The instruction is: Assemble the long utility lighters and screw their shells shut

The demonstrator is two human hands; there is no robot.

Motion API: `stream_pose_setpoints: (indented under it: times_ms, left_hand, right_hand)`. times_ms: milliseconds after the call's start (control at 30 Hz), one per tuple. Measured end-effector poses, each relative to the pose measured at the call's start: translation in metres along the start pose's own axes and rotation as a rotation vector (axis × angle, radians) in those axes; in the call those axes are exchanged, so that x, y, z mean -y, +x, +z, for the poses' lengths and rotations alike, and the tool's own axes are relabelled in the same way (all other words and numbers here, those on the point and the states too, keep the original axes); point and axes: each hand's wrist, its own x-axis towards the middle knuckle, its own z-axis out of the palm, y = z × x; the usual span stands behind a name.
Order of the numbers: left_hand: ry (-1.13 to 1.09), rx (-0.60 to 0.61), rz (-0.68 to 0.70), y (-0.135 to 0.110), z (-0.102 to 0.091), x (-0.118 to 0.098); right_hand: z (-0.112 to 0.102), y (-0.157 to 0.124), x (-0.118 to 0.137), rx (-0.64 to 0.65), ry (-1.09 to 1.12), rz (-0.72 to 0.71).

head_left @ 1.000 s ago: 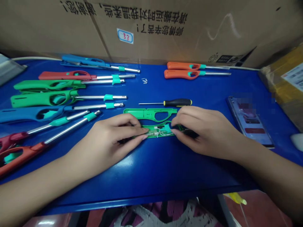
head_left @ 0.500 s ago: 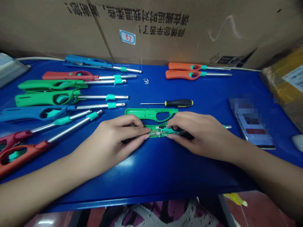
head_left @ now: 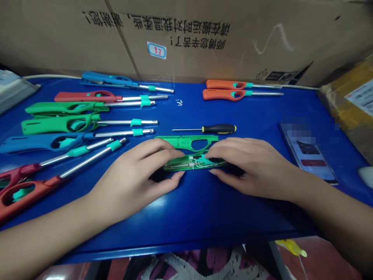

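An opened green lighter half-shell (head_left: 189,168) lies between my hands, with a clear fuel tank, white wires and a teal trigger inside. My left hand (head_left: 140,167) arches over its left end, thumb and fingers spread apart. At the trigger end, my right hand (head_left: 247,165) curls around the half-shell, fingers on the far side and thumb at the near edge. Part of the lighter is hidden under that hand. Just behind lies the other green half-shell (head_left: 182,140), with a cut-out for a finger. A black and yellow screwdriver (head_left: 220,128) rests beyond it.
Several long-nosed lighters, including a blue one (head_left: 49,142), lie at the left. Two orange lighters (head_left: 221,94) and small screws (head_left: 179,102) lie farther back. A phone (head_left: 309,151) is at the right. A cardboard box (head_left: 189,66) walls the back.
My left thumb and fingers have parted and drawn back from the fuel tank, which shows more now. My right thumb has shifted slightly toward me. The view has tilted a little.
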Motion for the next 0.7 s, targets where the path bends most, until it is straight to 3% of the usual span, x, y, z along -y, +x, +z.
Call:
stream_pose_setpoints:
  times_ms: [167, 433, 700]
  left_hand:
    - [0.052, 0.124, 0.159, -0.001, 0.003, 0.003]
    - [0.074, 0.208, 0.180, -0.006, 0.005, 0.007]
    - [0.109, 0.266, 0.201, -0.004, 0.002, 0.006]
  right_hand:
    - [-0.010, 0.000, -0.001, 0.028, -0.081, -0.010]
    - [-0.012, -0.002, -0.004, 0.106, -0.107, 0.009]
    - [-0.008, 0.001, -0.004, 0.105, -0.016, 0.082]
